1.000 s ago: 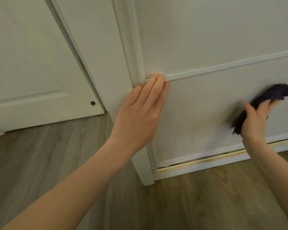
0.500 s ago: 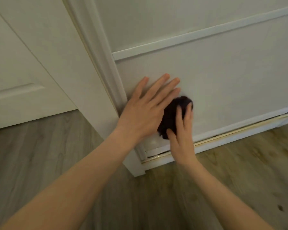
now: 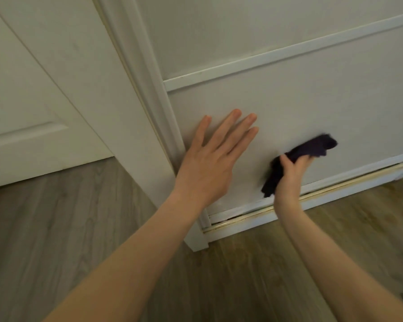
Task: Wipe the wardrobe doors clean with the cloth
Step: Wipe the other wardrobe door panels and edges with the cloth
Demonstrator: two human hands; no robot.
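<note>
Low panel of the wardrobe door, mid-wipe

The door looks rigid enough to take pressure. The left hand lies flat by its left edge, fingers straight. The right hand clenches the cloth, probably soft and light, against the bottom edge.

I have my left hand laid flat, palm against the wardrobe door, fingers straight and slightly spread, pointing up and to the right. Its bare forearm reaches in from the lower left. My right hand sits a little lower to the right, not touching the left. Its fingers and thumb are curled round a dark cloth, and its forearm rises from the lower right corner.
</note>
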